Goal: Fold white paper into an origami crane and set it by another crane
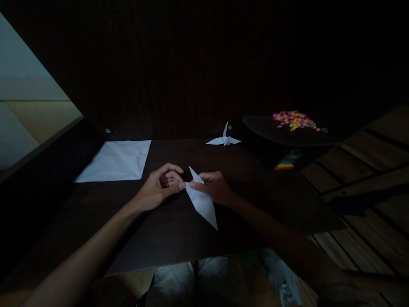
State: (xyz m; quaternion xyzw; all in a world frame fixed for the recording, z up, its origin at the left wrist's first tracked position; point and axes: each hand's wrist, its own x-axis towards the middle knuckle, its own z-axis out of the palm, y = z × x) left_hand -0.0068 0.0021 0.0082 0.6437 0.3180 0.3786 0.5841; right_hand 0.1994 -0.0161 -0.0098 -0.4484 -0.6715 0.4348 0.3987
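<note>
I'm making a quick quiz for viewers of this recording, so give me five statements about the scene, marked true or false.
1. The right hand holds a folded paper. True.
2. The left hand lies flat with its fingers straight. False: its fingers are curled.
3. The paper bird is farther away than both hands. True.
4. The pile of small colourful pieces is left of the paper bird. False: it is to the right, on a dark shelf.
5. The creased white sheet lies left of the paper bird. True.

Bright bits [295,120] — on dark shelf [259,126]
</note>
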